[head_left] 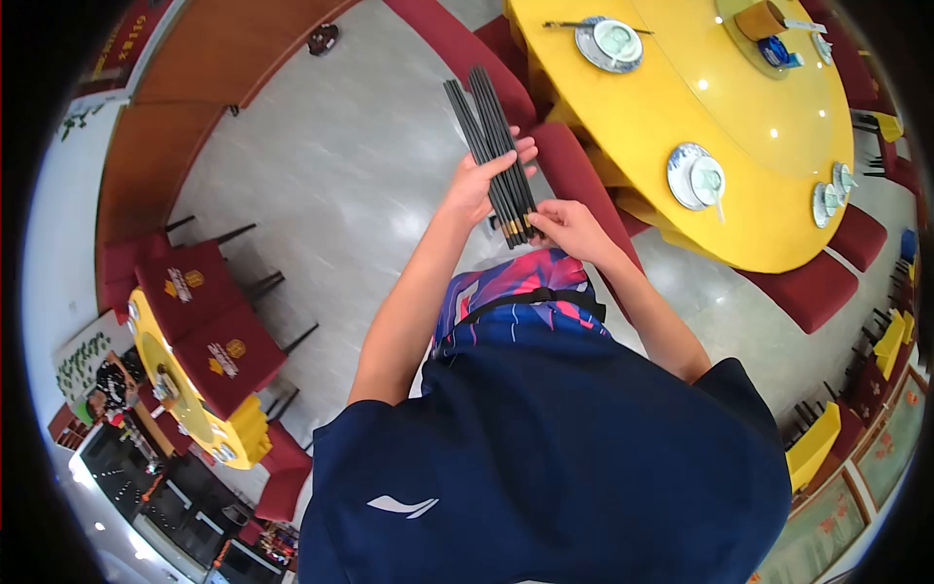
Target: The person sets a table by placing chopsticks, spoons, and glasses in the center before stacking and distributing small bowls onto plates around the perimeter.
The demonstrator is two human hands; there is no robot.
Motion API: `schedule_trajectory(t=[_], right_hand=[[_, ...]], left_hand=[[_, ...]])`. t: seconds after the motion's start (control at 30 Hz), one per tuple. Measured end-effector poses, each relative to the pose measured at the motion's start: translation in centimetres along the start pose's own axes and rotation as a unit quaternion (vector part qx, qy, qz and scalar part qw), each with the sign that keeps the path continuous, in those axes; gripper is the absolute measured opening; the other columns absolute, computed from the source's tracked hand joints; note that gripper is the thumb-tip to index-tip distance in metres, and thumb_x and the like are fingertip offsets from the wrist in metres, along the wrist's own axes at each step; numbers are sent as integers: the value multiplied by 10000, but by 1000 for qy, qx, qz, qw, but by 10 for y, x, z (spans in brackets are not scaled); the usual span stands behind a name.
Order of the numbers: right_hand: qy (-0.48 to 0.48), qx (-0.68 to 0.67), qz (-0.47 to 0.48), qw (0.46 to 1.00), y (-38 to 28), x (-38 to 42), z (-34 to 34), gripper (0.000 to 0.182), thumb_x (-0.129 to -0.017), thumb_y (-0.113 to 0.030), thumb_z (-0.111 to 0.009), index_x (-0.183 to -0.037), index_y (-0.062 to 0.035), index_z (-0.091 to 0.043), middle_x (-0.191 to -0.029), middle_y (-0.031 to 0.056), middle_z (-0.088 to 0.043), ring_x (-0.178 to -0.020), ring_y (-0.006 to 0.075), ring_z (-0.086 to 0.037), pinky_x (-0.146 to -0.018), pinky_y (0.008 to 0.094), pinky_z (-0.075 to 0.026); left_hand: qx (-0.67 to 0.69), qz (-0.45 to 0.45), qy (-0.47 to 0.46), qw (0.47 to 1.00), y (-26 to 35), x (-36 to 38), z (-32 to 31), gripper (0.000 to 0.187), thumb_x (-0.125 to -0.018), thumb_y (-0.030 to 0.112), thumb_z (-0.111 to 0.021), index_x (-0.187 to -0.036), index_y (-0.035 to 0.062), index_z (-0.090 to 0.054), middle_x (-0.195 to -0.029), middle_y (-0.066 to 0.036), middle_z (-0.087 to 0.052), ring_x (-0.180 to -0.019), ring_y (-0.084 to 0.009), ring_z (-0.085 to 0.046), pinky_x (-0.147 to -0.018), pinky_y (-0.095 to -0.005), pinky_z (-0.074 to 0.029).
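Note:
A bundle of black chopsticks with gold bands near their lower ends is held in front of my waist. My left hand is closed around the middle of the bundle, thumb across the top and fingertips showing beyond the far side. At the banded ends, my right hand pinches chopsticks between thumb and fingers. The bundle fans slightly into two groups at its far end. Just beyond my right hand stands a dark red chair, beside a round table with a yellow cloth.
The table bears a plate with a bowl and chopsticks, another plate setting with a spoon, and a glass turntable. Red chairs ring it. Left, chairs with printed covers surround another yellow table. A person is farther off.

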State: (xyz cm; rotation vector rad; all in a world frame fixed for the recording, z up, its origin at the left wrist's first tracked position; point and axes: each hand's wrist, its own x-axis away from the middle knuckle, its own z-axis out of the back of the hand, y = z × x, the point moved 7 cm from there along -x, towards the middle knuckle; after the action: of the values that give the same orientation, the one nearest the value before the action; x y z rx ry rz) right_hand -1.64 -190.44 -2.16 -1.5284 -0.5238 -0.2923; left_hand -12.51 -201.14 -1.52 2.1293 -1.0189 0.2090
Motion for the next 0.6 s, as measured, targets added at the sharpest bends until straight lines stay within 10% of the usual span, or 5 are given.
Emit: schedule_trajectory(t=[0.33, 0.6], right_hand=[[-15, -203, 18, 979, -67, -90, 17, 336, -960, -55, -516, -1283, 35, -548, -1110, 92, -672, -964, 132, -653, -837, 270, -523], [150, -225, 48, 962, -89, -135, 22, 329, -954, -41, -523, -1273, 32, -555, -1075, 68, -675, -961, 115, -635, -844, 280, -524]], left_hand=[[-36, 23, -55, 998, 106, -101, 7, 503, -904, 14, -602, -1365, -4, -403, -1311, -223, -529, -1230, -334, -535, -1004, -487, -493], [-53, 100, -127, 985, 129, -163, 2, 491, -907, 8, -590, -1364, 6, -409, -1316, -232, -526, -1221, -330, -545, -1000, -488, -497]])
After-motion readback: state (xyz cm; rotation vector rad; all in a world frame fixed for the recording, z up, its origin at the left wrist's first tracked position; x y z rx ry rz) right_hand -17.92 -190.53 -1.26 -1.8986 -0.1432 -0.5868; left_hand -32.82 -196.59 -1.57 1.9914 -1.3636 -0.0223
